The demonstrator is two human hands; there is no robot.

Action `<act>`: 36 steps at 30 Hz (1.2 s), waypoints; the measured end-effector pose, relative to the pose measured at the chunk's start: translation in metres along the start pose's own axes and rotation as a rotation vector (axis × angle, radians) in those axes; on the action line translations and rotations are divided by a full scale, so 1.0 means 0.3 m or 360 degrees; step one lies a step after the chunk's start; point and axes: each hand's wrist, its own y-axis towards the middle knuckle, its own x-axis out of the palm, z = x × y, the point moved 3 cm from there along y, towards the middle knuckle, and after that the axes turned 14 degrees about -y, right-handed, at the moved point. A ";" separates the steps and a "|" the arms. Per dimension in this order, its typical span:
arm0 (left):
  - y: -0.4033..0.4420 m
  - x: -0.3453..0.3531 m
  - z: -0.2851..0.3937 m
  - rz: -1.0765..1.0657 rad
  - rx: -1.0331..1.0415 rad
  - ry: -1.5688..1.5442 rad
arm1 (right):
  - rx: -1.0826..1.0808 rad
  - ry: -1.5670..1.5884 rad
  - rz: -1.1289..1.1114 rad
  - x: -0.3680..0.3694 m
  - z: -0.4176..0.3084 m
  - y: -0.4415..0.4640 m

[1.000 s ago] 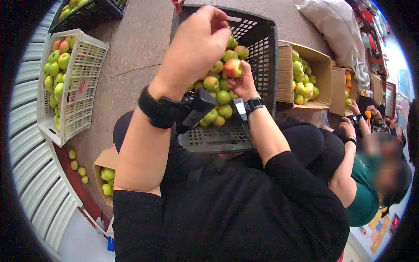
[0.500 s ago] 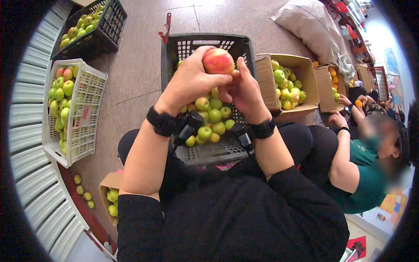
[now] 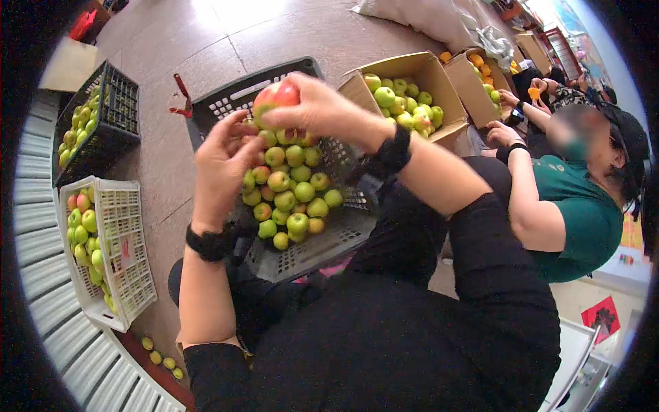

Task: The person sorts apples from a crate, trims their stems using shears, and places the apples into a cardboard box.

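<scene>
A red apple point(image 3: 273, 101) is held up over the far part of a black crate point(image 3: 312, 253) between my knees. My right hand point(image 3: 312, 106) is closed round the apple from the right. My left hand point(image 3: 225, 154) is just below and left of it, fingers curled but apart, with nothing visible in them. Beneath both hands lie several green and reddish apples point(image 3: 297, 224) inside the crate. Black straps sit on both wrists.
At the left stand a white crate point(image 3: 130, 254) and a black crate point(image 3: 118, 127), both with apples. Cardboard boxes point(image 3: 456, 127) of fruit are at the right, beside a person in green point(image 3: 573, 206). A red tool point(image 3: 181, 96) is at my crate's far left corner.
The red apple has passed from my left hand to my right hand. My left hand has dropped below it. The view has turned, and the crate now appears tilted and further left.
</scene>
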 end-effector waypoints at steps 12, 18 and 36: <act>0.059 -0.124 -0.050 0.0291 -0.0339 0.0151 | 0.0564 -0.0941 0.1197 -1.261 0.804 -0.010; 0.086 -0.102 -0.083 0.0362 -0.0546 0.0244 | 0.1651 -0.0714 0.1107 -1.038 1.306 -0.206; 0.128 -0.161 -0.180 0.0510 -0.0810 0.0368 | 0.1348 -0.1572 0.0245 -0.988 2.040 -0.049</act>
